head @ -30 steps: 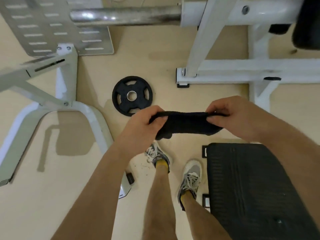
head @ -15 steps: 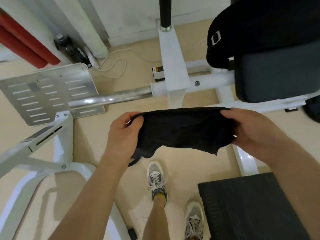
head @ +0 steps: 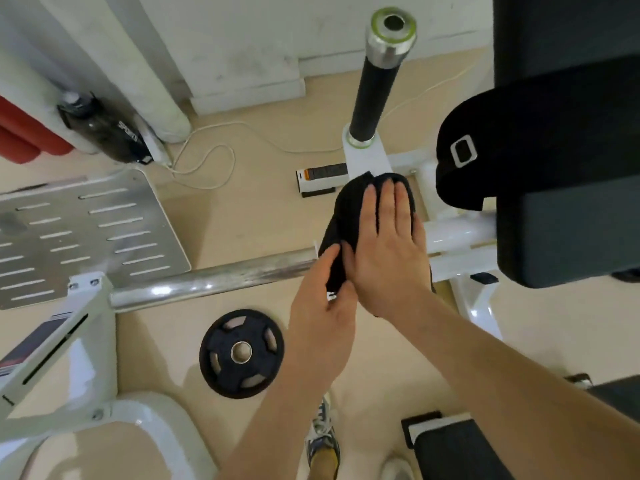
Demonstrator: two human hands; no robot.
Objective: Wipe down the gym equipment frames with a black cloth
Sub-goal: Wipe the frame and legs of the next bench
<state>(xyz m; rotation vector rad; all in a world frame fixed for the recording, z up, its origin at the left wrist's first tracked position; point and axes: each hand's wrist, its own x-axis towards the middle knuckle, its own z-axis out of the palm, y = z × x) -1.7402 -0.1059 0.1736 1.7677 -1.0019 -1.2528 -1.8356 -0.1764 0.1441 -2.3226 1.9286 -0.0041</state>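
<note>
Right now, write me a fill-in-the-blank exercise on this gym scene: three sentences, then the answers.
1. The right hand presses flat, fingers straight, on a ____ cloth.
2. The cloth lies against the machine's frame, which is painted ____.
3. The dark disc on the floor, beside the left hand that grips the cloth, is a weight ____.

Missing words: black; white; plate.

The cloth (head: 353, 216) looked soft, matt and fuzzy against the glossy white-painted frame (head: 457, 233). Left of that frame the bar (head: 214, 282) was shiny chrome, the weight plate (head: 258, 370) dull rubbery black.
</note>
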